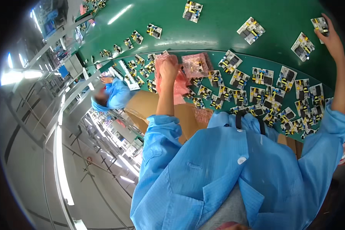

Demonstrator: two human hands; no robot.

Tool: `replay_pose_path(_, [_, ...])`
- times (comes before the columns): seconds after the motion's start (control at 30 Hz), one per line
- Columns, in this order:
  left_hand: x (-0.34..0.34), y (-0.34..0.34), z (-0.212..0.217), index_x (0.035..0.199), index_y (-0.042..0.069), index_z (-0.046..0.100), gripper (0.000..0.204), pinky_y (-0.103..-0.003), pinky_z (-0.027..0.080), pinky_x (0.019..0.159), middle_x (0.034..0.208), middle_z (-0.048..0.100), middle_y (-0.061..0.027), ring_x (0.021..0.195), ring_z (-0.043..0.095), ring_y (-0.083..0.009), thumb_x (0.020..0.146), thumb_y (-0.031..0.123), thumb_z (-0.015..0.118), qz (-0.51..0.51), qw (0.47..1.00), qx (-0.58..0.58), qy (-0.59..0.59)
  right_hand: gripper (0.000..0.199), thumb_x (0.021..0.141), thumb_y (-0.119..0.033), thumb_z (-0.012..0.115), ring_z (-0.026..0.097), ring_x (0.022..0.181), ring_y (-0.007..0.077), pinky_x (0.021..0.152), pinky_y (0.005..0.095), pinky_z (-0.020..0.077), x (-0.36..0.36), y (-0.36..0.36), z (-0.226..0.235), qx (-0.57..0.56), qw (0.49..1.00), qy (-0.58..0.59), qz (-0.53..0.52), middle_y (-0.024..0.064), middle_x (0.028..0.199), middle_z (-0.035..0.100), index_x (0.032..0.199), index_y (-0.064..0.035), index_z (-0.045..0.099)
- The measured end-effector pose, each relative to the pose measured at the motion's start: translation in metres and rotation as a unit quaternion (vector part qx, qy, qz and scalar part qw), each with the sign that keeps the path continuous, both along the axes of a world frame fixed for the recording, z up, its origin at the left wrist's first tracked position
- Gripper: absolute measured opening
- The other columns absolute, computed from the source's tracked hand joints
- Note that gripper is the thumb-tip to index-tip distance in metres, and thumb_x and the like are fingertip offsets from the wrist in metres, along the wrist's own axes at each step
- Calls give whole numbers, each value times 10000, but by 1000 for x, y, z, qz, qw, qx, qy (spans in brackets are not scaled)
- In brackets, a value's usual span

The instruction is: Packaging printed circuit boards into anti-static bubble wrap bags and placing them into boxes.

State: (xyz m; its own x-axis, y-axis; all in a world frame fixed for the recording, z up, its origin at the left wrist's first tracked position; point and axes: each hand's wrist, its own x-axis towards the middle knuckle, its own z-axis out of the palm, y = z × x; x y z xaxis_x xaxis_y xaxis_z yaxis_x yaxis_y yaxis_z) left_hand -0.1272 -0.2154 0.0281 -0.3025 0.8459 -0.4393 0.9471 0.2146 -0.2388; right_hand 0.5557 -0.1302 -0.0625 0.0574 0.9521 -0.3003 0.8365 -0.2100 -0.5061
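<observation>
My left hand [168,68] is closed on a bunch of pink plastic bags [180,82] over the near edge of the green work table [326,78]. A second pink bag [195,64] with a board inside lies just to its right. My right hand [332,40] reaches far out to the right and grips a small circuit board [320,23] with yellow and black parts above the green conveyor belt [218,27]. Several similar circuit boards [262,76] lie spread over the table between my hands.
More boards [250,30] ride spaced apart on the belt. A brown cardboard box [149,105] stands below my left hand. A co-worker in a blue coat and cap [113,96] works at the table farther left. Metal racks and strip lights fill the left side.
</observation>
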Motion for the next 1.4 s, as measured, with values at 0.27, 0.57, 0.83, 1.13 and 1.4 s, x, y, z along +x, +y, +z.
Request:
replay_pose_path(0.27, [62, 41, 52, 868, 35, 672, 107, -338, 524, 695, 813, 683, -123, 730, 658, -243, 802, 116, 692, -14, 948, 274, -160, 542, 962, -335, 651, 602, 980, 126, 861, 253, 473, 38, -18, -49, 30, 974, 217, -60, 41, 1076, 657, 1411, -79, 487])
replay_pose_path(0.57, [291, 154, -20, 917, 103, 694, 93, -380, 494, 865, 1107, 645, -109, 1042, 599, -253, 827, 81, 698, -51, 795, 250, -550, 328, 870, -191, 736, 644, 754, 97, 617, 249, 537, -83, 27, 72, 7, 815, 482, -323, 28, 904, 656, 1126, -55, 583])
replay_pose_path(0.83, [342, 189, -21, 949, -15, 635, 155, -444, 516, 776, 882, 620, -206, 839, 618, -390, 858, 109, 654, -235, 859, 151, -428, 304, 897, -103, 694, 647, 793, 107, 630, 243, 545, -77, 12, 34, 31, 886, 396, -238, 49, 963, 669, 1182, -36, 614])
replay_pose_path(1.13, [363, 219, -4, 1110, 48, 609, 371, -552, 426, 917, 1015, 637, -176, 982, 575, -434, 792, 204, 720, -213, 946, 166, -181, 390, 939, -211, 646, 603, 997, 94, 898, 248, 473, -25, -2, 23, -131, 908, 387, -94, 41, 1087, 650, 1271, -15, 588])
replay_pose_path(1.4, [351, 202, 1, 873, 38, 601, 277, -469, 462, 781, 870, 580, -148, 885, 569, -383, 722, 191, 775, -409, 813, 233, -343, 375, 938, -137, 637, 634, 1039, 139, 971, 271, 499, -22, -14, 14, -67, 850, 496, -164, 72, 1165, 629, 1269, 18, 552])
